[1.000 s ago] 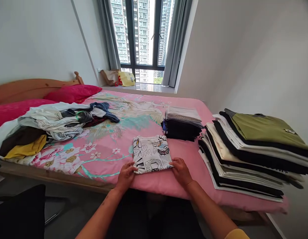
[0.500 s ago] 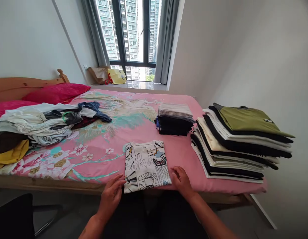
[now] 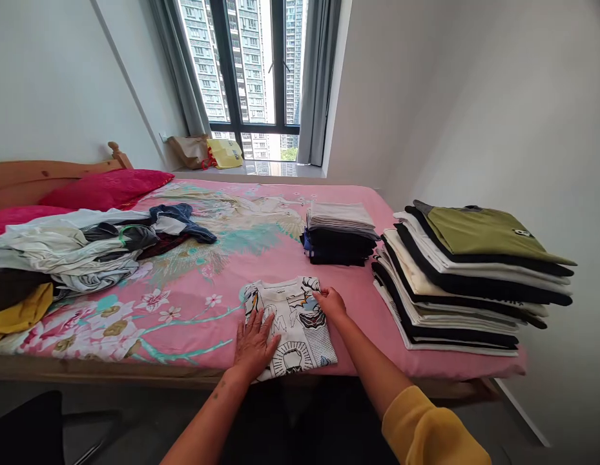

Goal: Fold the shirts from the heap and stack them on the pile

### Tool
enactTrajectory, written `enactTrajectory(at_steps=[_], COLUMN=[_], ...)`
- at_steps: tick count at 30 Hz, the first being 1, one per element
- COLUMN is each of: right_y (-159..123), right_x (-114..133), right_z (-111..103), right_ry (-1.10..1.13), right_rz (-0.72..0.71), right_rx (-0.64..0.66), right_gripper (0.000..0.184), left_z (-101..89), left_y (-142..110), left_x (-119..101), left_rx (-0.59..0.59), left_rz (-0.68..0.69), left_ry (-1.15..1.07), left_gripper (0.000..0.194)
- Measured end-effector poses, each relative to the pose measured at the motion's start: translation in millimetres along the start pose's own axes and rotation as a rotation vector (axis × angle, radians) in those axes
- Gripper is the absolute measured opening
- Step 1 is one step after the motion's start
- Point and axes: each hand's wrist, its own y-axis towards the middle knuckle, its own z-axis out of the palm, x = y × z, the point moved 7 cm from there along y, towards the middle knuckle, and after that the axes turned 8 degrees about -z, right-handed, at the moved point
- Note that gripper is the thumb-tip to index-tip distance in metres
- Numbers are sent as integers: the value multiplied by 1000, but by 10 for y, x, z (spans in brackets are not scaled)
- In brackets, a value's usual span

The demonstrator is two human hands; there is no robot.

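Near the front edge of the pink-covered bed (image 3: 110, 373), a folded printed white T-shirt (image 3: 300, 332) is lying, soft, light and apt to slide, best held along its folds. The left hand (image 3: 254, 345) is pressing spread flat on it; the right hand (image 3: 330, 305) is pinching its far corner.

A white T-shirt (image 3: 292, 329) printed with black comic lettering and cartoon faces is laid folded and slightly skewed near the edge of a pink bedsheet (image 3: 197, 329). It is pressed flat by the left hand (image 3: 254, 345), while its upper right part is touched by the right hand (image 3: 330, 305).
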Motion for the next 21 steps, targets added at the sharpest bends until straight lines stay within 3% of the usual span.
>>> enactTrajectory(at_steps=[6,13,17,21], right_y=[122,-28,-210,-616], right_x=[-57,-161,-148,-238], right_z=[24,-17,-37,-172], right_ry=[71,222,327,387], right_rz=[10,-24,-52,-65], right_rx=[-102,-204,-192,-164], right_gripper=[25,34,43,46], left_z=[11,21,-35,-88], left_y=[-15,-15,-7,-93], left_x=[19,22,-24,-33], left_rx=[-1,18,53,92], left_rz=[7,-7,-2,-23], left_ry=[5,-15,-42,-109], left_gripper=[58,60,68,73])
